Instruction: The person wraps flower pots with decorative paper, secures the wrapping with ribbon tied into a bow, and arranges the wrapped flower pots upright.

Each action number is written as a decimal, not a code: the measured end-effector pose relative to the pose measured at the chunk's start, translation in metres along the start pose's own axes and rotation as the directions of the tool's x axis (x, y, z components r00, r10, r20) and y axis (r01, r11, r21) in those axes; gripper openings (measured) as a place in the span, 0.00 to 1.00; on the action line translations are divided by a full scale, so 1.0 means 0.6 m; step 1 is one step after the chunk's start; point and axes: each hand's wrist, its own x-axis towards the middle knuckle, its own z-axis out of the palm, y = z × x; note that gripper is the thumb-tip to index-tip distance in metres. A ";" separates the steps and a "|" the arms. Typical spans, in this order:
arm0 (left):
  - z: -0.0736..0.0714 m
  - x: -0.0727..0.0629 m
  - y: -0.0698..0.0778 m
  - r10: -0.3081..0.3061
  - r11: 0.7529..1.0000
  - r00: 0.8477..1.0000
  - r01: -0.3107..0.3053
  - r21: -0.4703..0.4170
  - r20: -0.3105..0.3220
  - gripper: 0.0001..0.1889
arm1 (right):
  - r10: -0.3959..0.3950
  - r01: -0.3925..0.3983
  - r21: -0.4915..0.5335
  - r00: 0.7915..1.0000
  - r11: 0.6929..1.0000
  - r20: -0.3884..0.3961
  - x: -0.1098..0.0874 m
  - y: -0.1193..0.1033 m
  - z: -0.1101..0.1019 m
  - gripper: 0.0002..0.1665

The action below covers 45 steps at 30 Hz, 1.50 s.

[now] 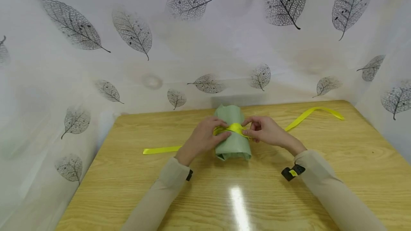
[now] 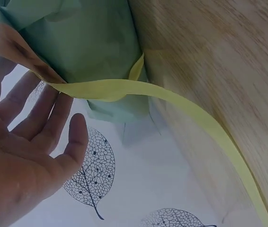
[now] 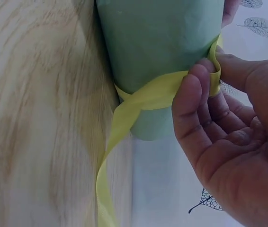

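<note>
A roll-shaped parcel in pale green paper (image 1: 232,147) lies on the table, its near end folded and crumpled. Yellow ribbon (image 1: 236,128) crosses over its middle, gathered between the two hands. On the left side, the left hand (image 1: 205,134) holds the ribbon with thumb and index finger, the thumb lying against the paper. From the right, the right hand (image 1: 264,130) pinches a ribbon loop, which the right wrist view shows between thumb and fingers (image 3: 188,94). In the left wrist view the ribbon (image 2: 186,106) runs off the parcel; the left fingertips are partly hidden.
The wooden table (image 1: 128,188) ends at a pale cloth (image 1: 154,77) printed with leaf skeletons, behind and at the sides. One ribbon tail (image 1: 160,150) lies flat at left; another ribbon tail (image 1: 316,109) curves toward the back right. Each wrist carries a black device (image 1: 293,172).
</note>
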 end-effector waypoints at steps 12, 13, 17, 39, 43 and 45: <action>-0.004 0.000 0.006 -0.006 0.999 1.000 0.007 -0.036 0.018 0.18 | -0.127 0.125 -0.083 0.991 0.989 -0.028 -0.003 -0.004 0.001 0.03; -0.004 0.000 0.007 -0.001 0.999 1.000 0.002 -0.040 0.014 0.18 | -0.140 0.137 -0.079 0.990 0.987 -0.034 -0.004 -0.004 0.002 0.03; -0.003 0.000 0.009 0.035 0.999 0.999 -0.035 -0.031 -0.006 0.16 | -0.126 0.126 -0.002 0.991 0.992 -0.047 -0.006 -0.003 0.007 0.02; -0.002 -0.006 0.014 0.099 0.994 0.992 -0.094 0.058 -0.075 0.07 | 0.004 -0.017 0.145 0.996 0.989 0.087 -0.005 -0.020 -0.003 0.18; -0.002 -0.007 0.013 0.112 0.993 0.991 -0.107 0.057 -0.080 0.07 | -0.023 0.016 0.117 0.998 0.993 0.064 -0.005 -0.019 0.000 0.09; -0.001 -0.007 0.013 0.122 0.991 0.989 -0.117 0.061 -0.082 0.06 | -0.049 0.046 0.073 0.998 0.996 0.034 -0.006 -0.020 0.004 0.06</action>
